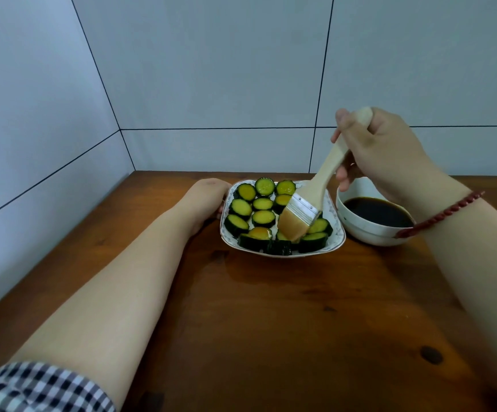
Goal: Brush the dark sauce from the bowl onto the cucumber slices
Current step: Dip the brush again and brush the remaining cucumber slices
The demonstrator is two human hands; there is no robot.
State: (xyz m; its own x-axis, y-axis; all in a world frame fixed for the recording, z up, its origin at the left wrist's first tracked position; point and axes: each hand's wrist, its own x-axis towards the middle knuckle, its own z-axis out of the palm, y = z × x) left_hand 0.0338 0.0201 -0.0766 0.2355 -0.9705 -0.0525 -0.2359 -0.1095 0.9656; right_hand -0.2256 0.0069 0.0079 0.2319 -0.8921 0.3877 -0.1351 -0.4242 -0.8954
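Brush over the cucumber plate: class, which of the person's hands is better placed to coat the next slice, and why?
Right. The right hand already grips the brush, whose bristles rest on the cucumber slices, with the sauce bowl beside it. The left hand is at the plate's far left rim, steadying it.

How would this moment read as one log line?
right hand: holds brush on cucumber slices | left hand: steadies plate | sauce bowl: beside plate

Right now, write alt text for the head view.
A right hand holds a wooden brush, its bristles down on cucumber slices arranged in a white patterned dish. The left hand steadies the dish's left edge. A white bowl of dark sauce sits just right of it on a wooden table.
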